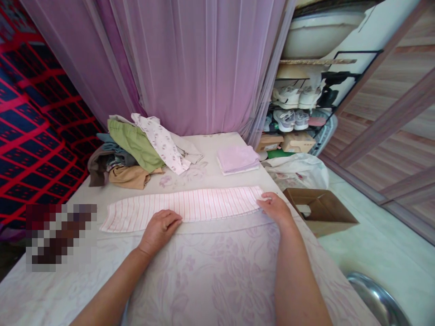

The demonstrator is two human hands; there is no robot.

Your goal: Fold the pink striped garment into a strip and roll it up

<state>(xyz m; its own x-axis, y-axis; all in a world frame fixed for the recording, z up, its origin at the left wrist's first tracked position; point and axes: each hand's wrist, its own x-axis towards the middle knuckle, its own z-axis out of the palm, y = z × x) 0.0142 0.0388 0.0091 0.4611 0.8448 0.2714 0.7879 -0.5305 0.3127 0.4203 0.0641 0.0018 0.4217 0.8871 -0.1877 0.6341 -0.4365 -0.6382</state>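
A white garment with pink stripes [200,203], folded into a long narrow strip, lies flat across the bed or table. My left hand [162,230] is closed at its near edge, left of the middle, with the fingers together and the fingertips on the fabric. At the garment's right end, my right hand [274,207] pinches the corner between thumb and fingers. Beyond it rests a folded lilac cloth [238,158] on top of a white one. To the far left is a loose heap of clothes, with green trousers [134,140] and a white patterned garment [161,140] on top.
The surface has a pale floral cover [234,280]. Purple curtains [204,68] hang behind it. Right of its edge are an open cardboard box [326,208], a metal basin [377,299] and a rack with shoes [288,97]. A blurred patch [61,235] covers something at left.
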